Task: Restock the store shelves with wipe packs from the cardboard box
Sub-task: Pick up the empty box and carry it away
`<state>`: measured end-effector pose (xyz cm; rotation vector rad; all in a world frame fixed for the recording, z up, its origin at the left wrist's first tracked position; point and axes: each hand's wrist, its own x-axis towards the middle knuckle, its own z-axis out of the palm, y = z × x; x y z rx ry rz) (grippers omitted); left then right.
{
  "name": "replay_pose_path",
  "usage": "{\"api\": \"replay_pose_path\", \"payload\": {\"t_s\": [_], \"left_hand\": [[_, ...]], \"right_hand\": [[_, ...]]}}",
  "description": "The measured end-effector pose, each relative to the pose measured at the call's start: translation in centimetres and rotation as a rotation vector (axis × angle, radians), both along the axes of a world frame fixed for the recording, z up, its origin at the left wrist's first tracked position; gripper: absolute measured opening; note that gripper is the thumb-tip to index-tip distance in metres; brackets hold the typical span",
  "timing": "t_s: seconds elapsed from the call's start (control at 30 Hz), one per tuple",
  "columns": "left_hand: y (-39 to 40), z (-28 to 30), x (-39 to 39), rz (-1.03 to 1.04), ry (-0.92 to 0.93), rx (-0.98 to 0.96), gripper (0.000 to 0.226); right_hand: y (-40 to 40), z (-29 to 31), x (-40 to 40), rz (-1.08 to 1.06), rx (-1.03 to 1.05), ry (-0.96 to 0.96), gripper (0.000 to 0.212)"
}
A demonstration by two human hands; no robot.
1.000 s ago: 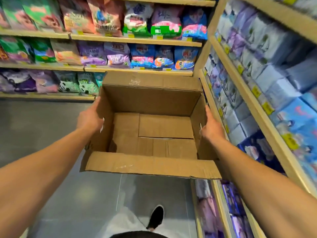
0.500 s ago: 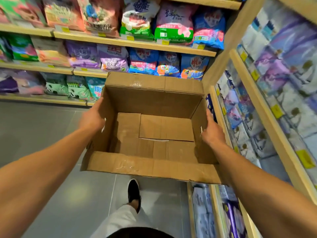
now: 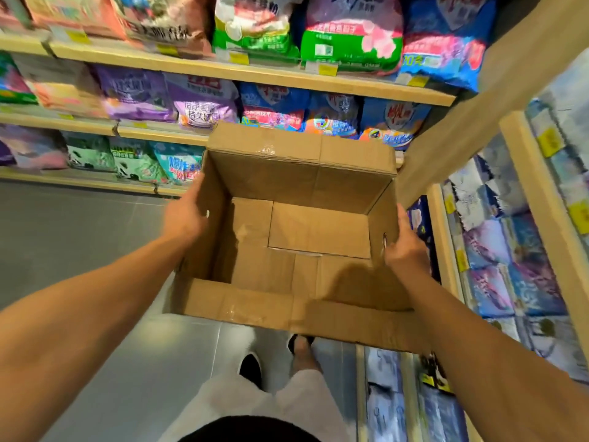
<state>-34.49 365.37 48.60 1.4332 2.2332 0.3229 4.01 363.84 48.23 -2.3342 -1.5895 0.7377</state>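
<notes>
An open cardboard box (image 3: 318, 231) hangs in front of me above the floor, its flaps spread and nothing inside. My left hand (image 3: 185, 215) holds its left wall, fingers hooked into a handle slot. On the opposite wall my right hand (image 3: 404, 247) grips in the same way at the right slot. Blue and purple wipe packs (image 3: 497, 250) fill the wooden shelves on my right, blurred by motion.
Wooden shelves (image 3: 255, 74) straight ahead carry coloured bags with yellow price tags. A slanted shelf post (image 3: 462, 122) stands just beyond the box's far right corner. Grey tiled floor (image 3: 79, 237) stretches to the left. My feet (image 3: 251, 368) show below the box.
The box and I have moved closer to the shelves ahead, which now look larger. Both hands keep the same hold on the box walls. My feet have stepped forward.
</notes>
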Motion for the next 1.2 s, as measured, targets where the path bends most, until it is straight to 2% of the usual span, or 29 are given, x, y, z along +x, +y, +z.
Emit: {"api": "replay_pose_path", "payload": {"t_s": [0.1, 0.3, 0.5, 0.73, 0.9, 1.2], "left_hand": [[4.1, -3.0, 1.8, 0.000, -0.016, -0.013, 0.084], [10.1, -8.4, 4.9, 0.046, -0.029, -0.140, 0.081], [13.0, -16.0, 5.8, 0.103, -0.004, -0.256, 0.075], [15.0, -26.9, 5.5, 0.097, 0.000, -0.382, 0.081], [16.1, -36.1, 5.8, 0.150, -0.044, -0.398, 0.085], [17.1, -52.8, 6.8, 0.181, -0.025, -0.413, 0.077]], "right_hand": [[3.9, -2.4, 1.7, -0.002, -0.014, 0.020, 0.075], [11.3, -8.4, 5.5, 0.077, -0.122, -0.033, 0.087], [15.6, -15.4, 5.4, 0.069, -0.222, -0.012, 0.084], [16.4, -28.6, 5.2, 0.000, -0.299, -0.018, 0.107], [16.7, -36.8, 5.5, -0.078, -0.381, -0.074, 0.089], [18.2, -52.2, 5.8, -0.070, -0.357, 0.034, 0.085]]}}
